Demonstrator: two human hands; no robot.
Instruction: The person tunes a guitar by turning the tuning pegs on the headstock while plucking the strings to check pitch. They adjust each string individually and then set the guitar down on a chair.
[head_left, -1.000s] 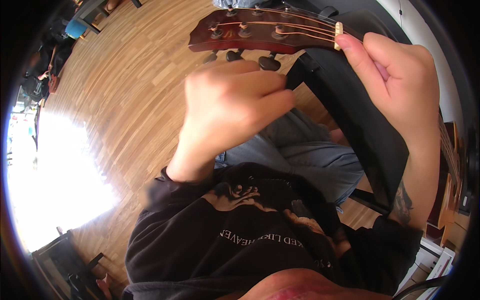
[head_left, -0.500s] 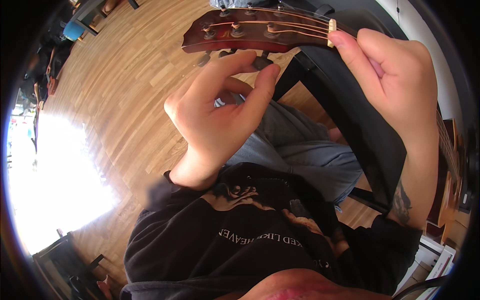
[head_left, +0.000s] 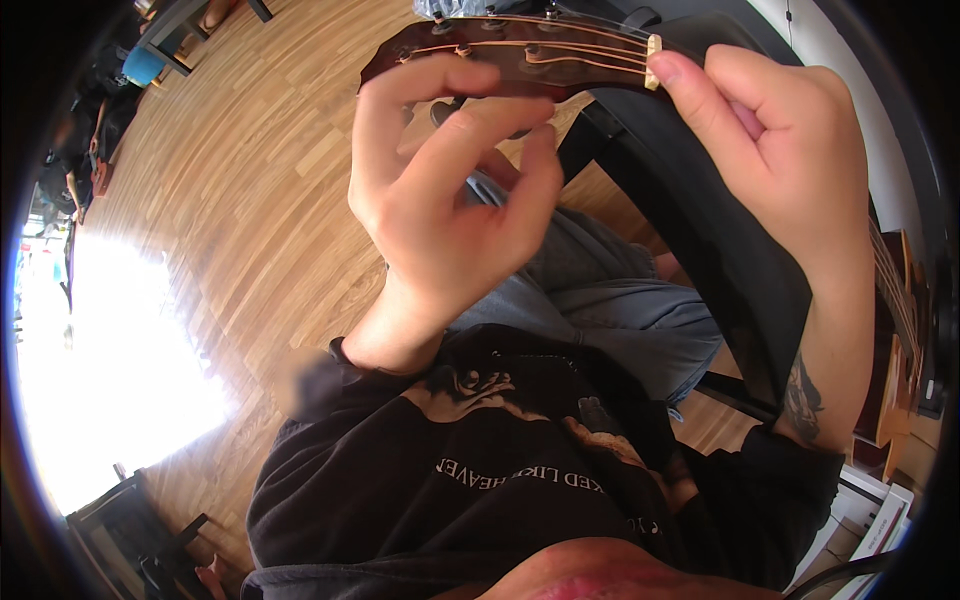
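The guitar headstock lay across the upper middle of the frame, dark reddish-brown, with bronze-coloured strings running right from their posts to the pale nut. Just right of the nut, in the upper right of the frame, the right hand was curled about the guitar neck, its thumb tip resting against the nut's edge; how firmly it squeezed could not be told. The left hand, slightly blurred, was at the headstock's lower edge with its fingers bent and partly spread. Its middle finger and thumb came close around a dark tuner button, though whether they pinched it was unclear. Another tuner button showed behind the fingers.

Turning a button too far could have overstretched a string and snapped it near the hands. With the buttons partly hidden by the fingers, the wrong one could have been gripped. A loose right-hand hold could have let the headstock swing under a twist, and the thumb beside the nut could have muffled a string.
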